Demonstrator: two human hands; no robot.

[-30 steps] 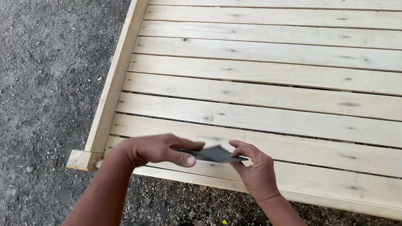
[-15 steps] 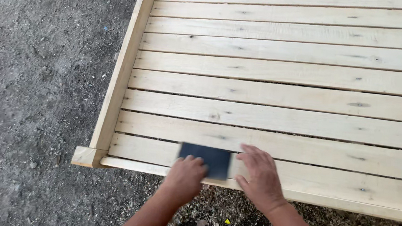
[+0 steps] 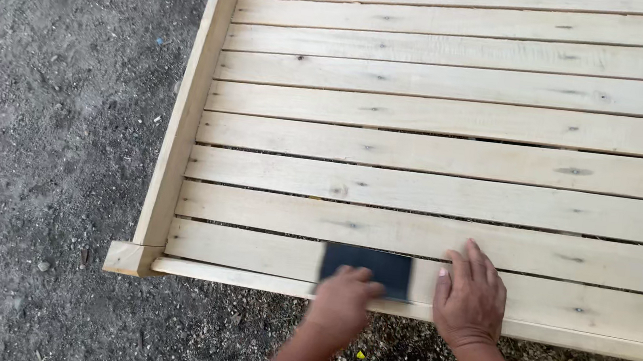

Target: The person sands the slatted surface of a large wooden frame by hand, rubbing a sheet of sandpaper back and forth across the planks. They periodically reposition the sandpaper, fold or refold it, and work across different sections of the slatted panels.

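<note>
A dark sheet of sandpaper (image 3: 368,270) lies flat on the nearest slat of a pale wooden panel (image 3: 451,154), at about 6 o'clock in the view. The left hand (image 3: 342,302), blurred, presses on its near edge with fingers curled over it. The right hand (image 3: 470,298) rests flat on the slat at 3 o'clock from the sheet, fingers spread and holding nothing. The sheet looks thin, light, floppy and gritty, so it is probably best held under a flat palm. The slats are smooth, knotty planks; gravel ground (image 3: 39,135) lies to the left.

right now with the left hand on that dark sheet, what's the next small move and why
Probably slide the dark sanding sheet along the nearest slat: the left hand presses it flat there, and the right hand rests flat on the same slat, bracing.
</note>
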